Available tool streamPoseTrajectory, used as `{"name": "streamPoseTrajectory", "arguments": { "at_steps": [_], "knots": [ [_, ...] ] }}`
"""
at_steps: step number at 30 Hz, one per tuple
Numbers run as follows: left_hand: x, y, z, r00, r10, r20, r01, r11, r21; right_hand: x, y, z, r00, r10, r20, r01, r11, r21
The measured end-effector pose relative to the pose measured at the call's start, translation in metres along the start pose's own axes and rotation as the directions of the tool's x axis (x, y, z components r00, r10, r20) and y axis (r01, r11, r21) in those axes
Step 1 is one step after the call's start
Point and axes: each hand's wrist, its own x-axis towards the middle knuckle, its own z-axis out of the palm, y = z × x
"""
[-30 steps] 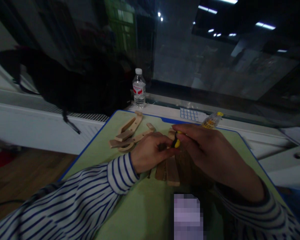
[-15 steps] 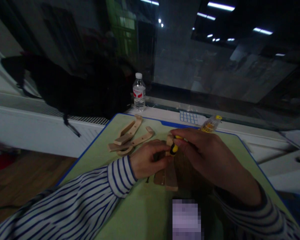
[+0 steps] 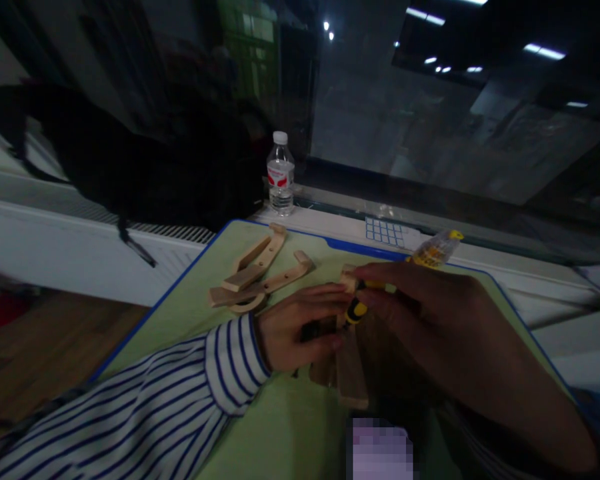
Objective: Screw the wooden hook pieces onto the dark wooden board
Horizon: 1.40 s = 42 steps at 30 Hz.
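Note:
Under my left hand (image 3: 293,327) lies a wooden hook (image 3: 351,377), a flat strip with a curled far end. The fingers and thumb of that hand hold its two sides. My right hand (image 3: 430,320) pinches a yellow-and-black screwdriver (image 3: 357,308) by its handle, shaft slanting down to the strip. The tip is too dim to tell whether it sits in a screw. Beneath the strip, partly covered, is a brown wooden piece (image 3: 323,372). A tiny dark object, perhaps a screw (image 3: 295,373), lies beside my left thumb.
Several more wooden hooks (image 3: 257,267) are piled at the table's (image 3: 280,433) far left. A water bottle (image 3: 281,177) stands on the windowsill, with a blue-gridded sheet (image 3: 384,231) and a clear yellow-capped container (image 3: 436,248) to its right. A black bag (image 3: 180,167) rests at left.
The view has shifted slightly. My right hand is nearer the camera, still on the screwdriver, with a little more gap from my left hand. My left fingers lie straighter along the wooden hook.

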Motion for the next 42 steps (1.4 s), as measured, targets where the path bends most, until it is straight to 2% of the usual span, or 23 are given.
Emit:
{"name": "streamPoseTrajectory", "arguments": {
  "at_steps": [6, 10, 14, 17, 21, 25, 29, 37, 42],
  "knots": [
    [-0.006, -0.005, 0.006, 0.994, 0.023, -0.109, -0.023, 1.0, 0.0, 0.002, -0.006, 0.002, 0.999, -0.008, -0.051, 0.001, 0.992, -0.129],
    [-0.007, -0.004, 0.005, 0.995, 0.031, -0.098, -0.032, 0.999, -0.009, 0.002, -0.003, 0.005, 0.996, -0.004, -0.093, -0.013, 0.982, -0.187],
    [-0.006, -0.003, 0.003, 0.993, 0.012, -0.117, -0.004, 0.998, 0.061, 0.0, -0.001, 0.006, 0.993, -0.006, -0.115, -0.012, 0.987, -0.161],
    [-0.004, -0.002, 0.001, 0.992, -0.036, -0.122, 0.054, 0.987, 0.149, 0.0, 0.001, 0.005, 0.995, -0.031, -0.096, 0.017, 0.99, -0.137],
    [-0.003, -0.001, -0.001, 0.986, -0.039, -0.161, 0.073, 0.974, 0.213, 0.001, 0.002, 0.003, 0.998, -0.051, -0.04, 0.047, 0.994, -0.098],
    [-0.004, -0.002, 0.001, 0.98, -0.061, -0.189, 0.102, 0.971, 0.214, -0.002, 0.001, -0.002, 0.998, -0.063, 0.006, 0.064, 0.995, -0.074],
    [-0.006, -0.003, 0.004, 0.972, -0.092, -0.217, 0.132, 0.975, 0.178, -0.008, 0.001, -0.009, 0.996, -0.07, 0.062, 0.078, 0.988, -0.137],
    [-0.006, -0.004, 0.001, 0.979, -0.056, -0.197, 0.091, 0.98, 0.175, -0.007, 0.0, -0.011, 0.997, -0.058, 0.059, 0.061, 0.997, -0.044],
    [-0.006, -0.004, 0.001, 0.984, -0.041, -0.173, 0.076, 0.977, 0.2, -0.003, -0.003, -0.009, 0.998, -0.038, 0.048, 0.04, 0.998, -0.049]
  ]
}}
